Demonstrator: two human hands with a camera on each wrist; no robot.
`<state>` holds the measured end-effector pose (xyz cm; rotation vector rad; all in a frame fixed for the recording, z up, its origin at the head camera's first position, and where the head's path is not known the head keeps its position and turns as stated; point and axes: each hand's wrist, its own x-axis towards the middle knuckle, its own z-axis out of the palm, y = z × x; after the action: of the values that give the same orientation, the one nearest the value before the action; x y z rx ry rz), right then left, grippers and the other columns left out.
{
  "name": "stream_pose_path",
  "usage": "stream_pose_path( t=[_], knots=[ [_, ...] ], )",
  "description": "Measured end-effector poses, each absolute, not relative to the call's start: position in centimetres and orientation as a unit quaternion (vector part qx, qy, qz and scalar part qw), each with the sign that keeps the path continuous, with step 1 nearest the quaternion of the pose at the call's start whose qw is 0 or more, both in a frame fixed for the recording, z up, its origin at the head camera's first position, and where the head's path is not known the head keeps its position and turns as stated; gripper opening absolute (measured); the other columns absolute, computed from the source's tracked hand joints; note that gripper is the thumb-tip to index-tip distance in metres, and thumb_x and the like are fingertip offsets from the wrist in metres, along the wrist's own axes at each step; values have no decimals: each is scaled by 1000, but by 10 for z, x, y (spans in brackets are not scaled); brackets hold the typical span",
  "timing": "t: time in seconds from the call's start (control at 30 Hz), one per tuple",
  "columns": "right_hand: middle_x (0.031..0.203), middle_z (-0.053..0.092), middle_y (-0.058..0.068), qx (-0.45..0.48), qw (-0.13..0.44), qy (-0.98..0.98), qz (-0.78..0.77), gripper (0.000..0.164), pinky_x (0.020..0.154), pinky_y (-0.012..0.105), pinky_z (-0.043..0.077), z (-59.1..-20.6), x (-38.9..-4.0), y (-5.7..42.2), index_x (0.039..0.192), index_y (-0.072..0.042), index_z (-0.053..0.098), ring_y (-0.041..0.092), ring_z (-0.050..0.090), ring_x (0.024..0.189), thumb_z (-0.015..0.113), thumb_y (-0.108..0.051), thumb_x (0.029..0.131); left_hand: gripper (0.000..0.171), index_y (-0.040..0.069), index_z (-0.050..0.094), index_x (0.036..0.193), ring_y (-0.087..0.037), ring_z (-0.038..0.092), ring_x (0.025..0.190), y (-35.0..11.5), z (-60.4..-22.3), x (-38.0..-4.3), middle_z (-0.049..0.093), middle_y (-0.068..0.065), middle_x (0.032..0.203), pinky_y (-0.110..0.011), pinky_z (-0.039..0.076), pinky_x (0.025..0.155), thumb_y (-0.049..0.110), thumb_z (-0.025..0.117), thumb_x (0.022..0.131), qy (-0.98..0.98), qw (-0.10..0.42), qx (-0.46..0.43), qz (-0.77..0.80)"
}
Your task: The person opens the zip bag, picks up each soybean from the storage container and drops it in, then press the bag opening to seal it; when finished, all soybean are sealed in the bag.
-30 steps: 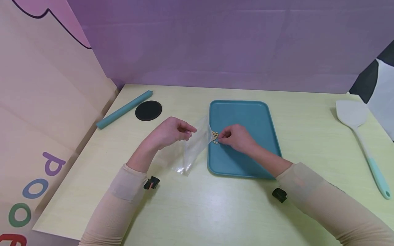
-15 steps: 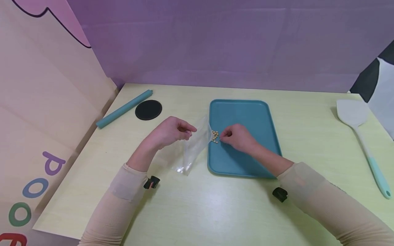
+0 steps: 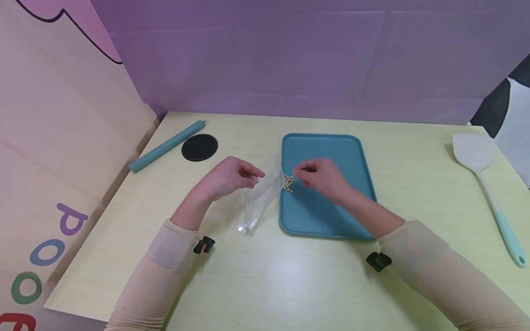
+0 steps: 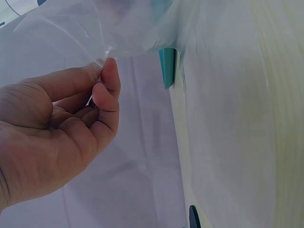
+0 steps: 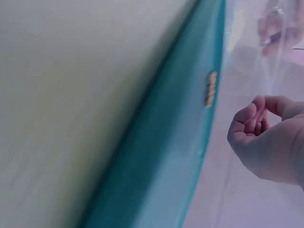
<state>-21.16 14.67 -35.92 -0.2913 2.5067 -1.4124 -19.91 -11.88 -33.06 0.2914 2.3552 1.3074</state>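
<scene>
My left hand (image 3: 232, 177) pinches the upper edge of a clear plastic bag (image 3: 262, 197) between thumb and fingertips. In the left wrist view, the thin film of the bag (image 4: 128, 28) spreads up from those fingers. The bag's right end overlaps the left rim of a teal tray (image 3: 319, 149). Small pale-yellow beans (image 3: 289, 183) lie in a cluster there, by the bag's edge. My right hand (image 3: 325, 179) hovers over the tray just right of the beans, fingers curled and thumb near the fingertips. I cannot tell whether something small is between them.
At the table's back left lie a teal rolling pin (image 3: 167, 147) and a round black disc (image 3: 199, 147). A white spatula (image 3: 475, 154) with a mint handle lies along the right side. A purple backdrop (image 3: 290, 59) stands behind the table.
My right hand has drawn back from the beans, then lifted and shifted slightly away from me. The left hand and the bag have stayed almost still.
</scene>
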Motion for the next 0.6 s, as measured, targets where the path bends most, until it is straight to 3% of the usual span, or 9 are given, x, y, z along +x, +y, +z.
stream_pose_path(
  t=[0.13, 0.3, 0.6],
  knots=[
    [94, 65, 18, -104, 106, 845, -514, 29, 79, 42, 52, -346, -206, 137, 116, 1, 71, 28, 59, 81, 67, -23, 99, 28, 1, 71, 125, -22, 65, 98, -119, -331, -199, 70, -16, 116, -36, 52, 96, 1, 65, 97, 849, 213, 109, 472],
    [86, 65, 16, -144, 115, 826, -532, 22, 70, 41, 52, -340, -197, 123, 111, -4, 75, 35, 58, 80, 71, -21, 97, 28, 1, 71, 125, -23, 65, 98, -120, -332, -201, 70, -17, 117, -37, 52, 96, 2, 66, 97, 847, 214, 113, 473],
    [79, 62, 14, -158, 130, 863, -461, 21, 68, 34, 45, -348, -189, 122, 107, -1, 77, 23, 51, 81, 71, -18, 95, 30, 2, 71, 126, -22, 66, 99, -118, -333, -202, 69, -16, 119, -36, 53, 95, 3, 68, 96, 843, 217, 108, 480]
  ],
)
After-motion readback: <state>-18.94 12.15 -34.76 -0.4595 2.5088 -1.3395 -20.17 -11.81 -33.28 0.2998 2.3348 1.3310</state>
